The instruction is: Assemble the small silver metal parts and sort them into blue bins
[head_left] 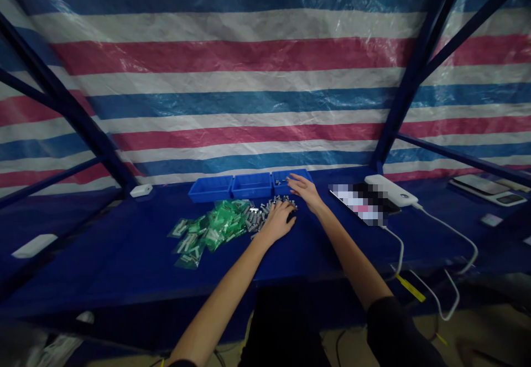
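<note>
My left hand [277,220] lies over the right part of a pile of small silvery metal pieces [254,218], its fingers apart and touching them. Their exact kind is too small to make out. My right hand [306,191] is at the front edge of the rightmost blue bin [305,176], fingers stretched toward a few metal pieces [281,182] inside it. Nothing shows in its grasp. Left of the loose pile lies a heap of green-tinted clear plastic bags [226,223] with similar metal pieces in them.
Two more blue bins, the middle [252,187] and the left [211,190], stand joined in the row. To the right lie a phone [352,203] and a white power bank [390,191] with white cables. A digital scale [489,190] sits far right. Blue frame posts flank the table [136,245].
</note>
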Demonstrator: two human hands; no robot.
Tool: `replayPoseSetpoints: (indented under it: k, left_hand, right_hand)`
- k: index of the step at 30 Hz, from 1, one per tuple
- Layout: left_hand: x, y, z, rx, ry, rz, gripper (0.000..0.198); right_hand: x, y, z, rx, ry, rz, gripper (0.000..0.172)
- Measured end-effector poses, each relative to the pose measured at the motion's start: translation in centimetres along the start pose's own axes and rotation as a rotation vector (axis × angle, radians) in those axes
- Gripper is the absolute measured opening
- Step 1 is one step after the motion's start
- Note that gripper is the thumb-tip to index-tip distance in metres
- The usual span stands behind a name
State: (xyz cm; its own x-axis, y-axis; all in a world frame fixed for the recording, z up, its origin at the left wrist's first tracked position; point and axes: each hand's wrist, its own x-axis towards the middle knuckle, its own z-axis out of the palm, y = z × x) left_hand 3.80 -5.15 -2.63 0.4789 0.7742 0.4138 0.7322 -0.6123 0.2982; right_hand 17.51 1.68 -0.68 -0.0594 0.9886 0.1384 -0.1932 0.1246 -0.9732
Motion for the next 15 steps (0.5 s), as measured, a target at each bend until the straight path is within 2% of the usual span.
replayPoseSetpoints:
  k: [2, 4, 10, 15]
  left_hand:
    - [0.0, 0.0, 0.1, 0.024, -0.019, 0.002, 0.022]
    - [0.1, 0.0, 0.0, 0.054, -0.034, -0.010, 0.020]
    - [0.3, 0.3, -0.8, 0.145, -0.055, -0.086, 0.019]
    - [0.4, 0.1, -0.9, 0.175, -0.034, -0.160, 0.014]
  right_hand:
    - [-0.1, 0.0, 0.1, -0.018, -0.053, -0.020, 0.047]
    - [0.0, 0.1, 0.2, -0.110, -0.072, -0.009, 0.039]
    - [0.1, 1.0, -0.3, -0.591, -0.034, -0.140, 0.014]
    - [-0.9, 0.5, -0.8, -0.996, 0.050, -0.038, 0.012]
